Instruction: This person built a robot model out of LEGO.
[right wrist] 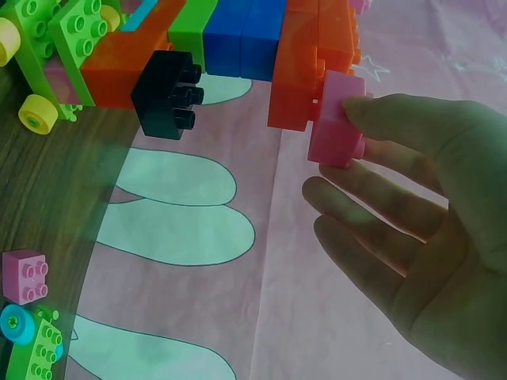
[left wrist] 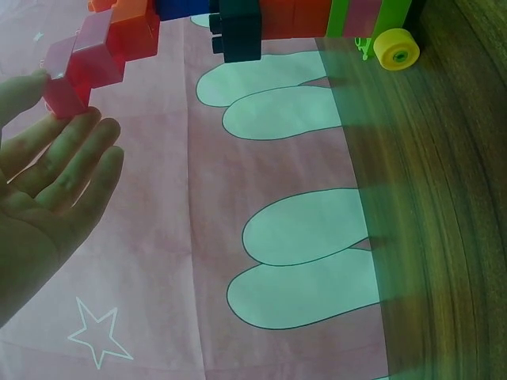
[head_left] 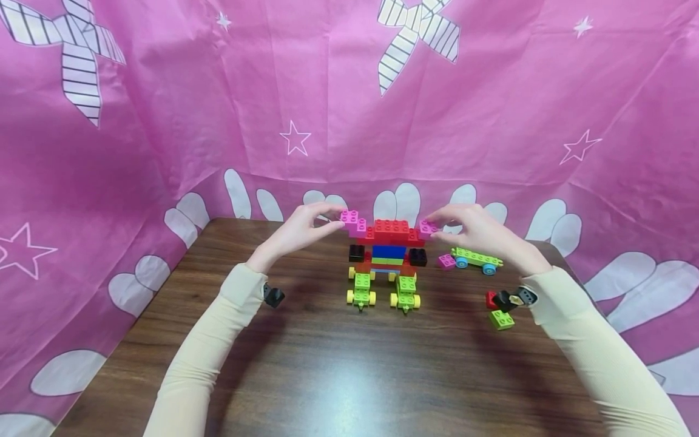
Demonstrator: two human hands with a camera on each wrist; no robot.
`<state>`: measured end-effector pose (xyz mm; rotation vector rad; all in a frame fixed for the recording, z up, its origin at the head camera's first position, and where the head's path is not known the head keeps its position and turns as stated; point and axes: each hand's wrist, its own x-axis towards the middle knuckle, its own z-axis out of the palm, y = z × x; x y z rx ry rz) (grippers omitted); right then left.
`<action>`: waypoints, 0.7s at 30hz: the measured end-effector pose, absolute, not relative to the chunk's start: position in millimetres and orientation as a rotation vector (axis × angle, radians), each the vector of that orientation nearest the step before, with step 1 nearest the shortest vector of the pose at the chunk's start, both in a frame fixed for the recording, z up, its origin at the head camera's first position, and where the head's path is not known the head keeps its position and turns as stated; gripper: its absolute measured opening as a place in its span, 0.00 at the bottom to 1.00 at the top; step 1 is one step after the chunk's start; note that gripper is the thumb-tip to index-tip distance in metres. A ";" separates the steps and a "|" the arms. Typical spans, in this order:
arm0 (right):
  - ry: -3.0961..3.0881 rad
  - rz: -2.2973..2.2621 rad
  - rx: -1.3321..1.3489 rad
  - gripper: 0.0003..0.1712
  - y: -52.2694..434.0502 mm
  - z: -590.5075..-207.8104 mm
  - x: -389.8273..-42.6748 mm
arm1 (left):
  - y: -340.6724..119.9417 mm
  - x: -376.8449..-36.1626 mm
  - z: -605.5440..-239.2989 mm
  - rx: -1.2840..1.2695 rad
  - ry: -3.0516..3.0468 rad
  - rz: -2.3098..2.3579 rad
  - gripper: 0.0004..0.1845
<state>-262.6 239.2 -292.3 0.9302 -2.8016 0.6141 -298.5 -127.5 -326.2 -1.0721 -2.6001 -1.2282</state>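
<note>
Two arms in cream sleeves reach from the lower corners of the head view toward the centre, wrists raised and fingers bent down. The left hand [head_left: 297,230] pinches the stepped pink bricks [head_left: 354,222] at the left end of a brick figure [head_left: 389,255]; in the left wrist view the thumb tip and fingertips [left wrist: 75,131] close on the lowest pink brick, so this grip is grasping it. The right hand [head_left: 474,229] pinches the pink brick [head_left: 428,227] at the figure's right end, thumb on top and fingers beneath in the right wrist view. The figure stands upright at the middle of the brown wooden surface [head_left: 338,370], its long axis vertical, its red top bar running left to right across the frame, facing the camera. It rests on two green wheeled bases with yellow wheels. To its right lie a loose pink brick [head_left: 446,261], a green wheeled plate [head_left: 476,260] and a small green brick [head_left: 500,319].
</note>
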 end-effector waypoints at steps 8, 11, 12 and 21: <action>-2.785 0.556 0.982 0.20 237.7 -292.7 -266.9 | -126.7 -298.2 -326.2 -1.073 -2.598 -1.225 0.20; -2.793 0.543 0.975 0.19 237.3 -292.1 -267.4 | -126.5 -298.3 -325.8 -1.077 -2.594 -1.219 0.20; -2.797 0.538 0.971 0.19 237.2 -292.0 -267.5 | -126.4 -298.6 -325.9 -1.079 -2.592 -1.219 0.20; -2.822 0.544 0.988 0.18 233.8 -289.3 -267.8 | -127.1 -299.2 -326.2 -1.082 -2.587 -1.222 0.20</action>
